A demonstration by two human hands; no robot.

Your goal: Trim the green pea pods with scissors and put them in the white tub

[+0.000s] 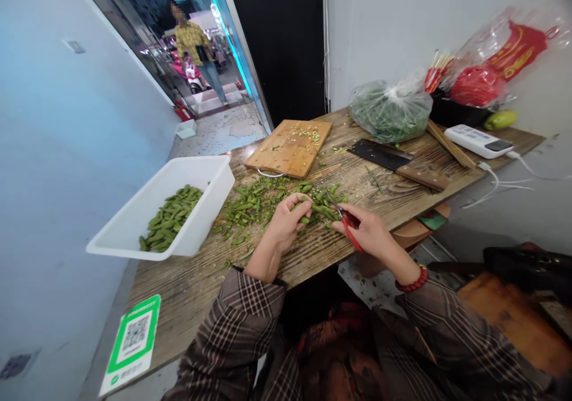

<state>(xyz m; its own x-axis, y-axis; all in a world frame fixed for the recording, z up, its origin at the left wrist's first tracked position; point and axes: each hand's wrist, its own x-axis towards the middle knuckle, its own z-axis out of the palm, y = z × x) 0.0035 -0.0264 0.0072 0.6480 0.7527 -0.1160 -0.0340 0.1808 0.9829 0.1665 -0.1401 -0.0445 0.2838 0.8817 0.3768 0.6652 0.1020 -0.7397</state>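
Observation:
My left hand [289,217] is closed around green pods, fingers curled, over the middle of the wooden table. My right hand [364,228] grips the red-handled scissors [353,234], whose blades point up and left toward the pods beside my left hand. Loose green pods [250,204] and small trimmings lie spread on the table in front of and left of my hands. More pods [174,219] lie inside the white plastic tub [201,225] at the left.
Behind the pods lies a cutting board [290,148] with pale bits. A cleaver [397,162], a bag of greens [391,112] and a white power bank [478,140] are at right. A green QR card [134,341] sits front left. A person [196,46] is beyond the doorway.

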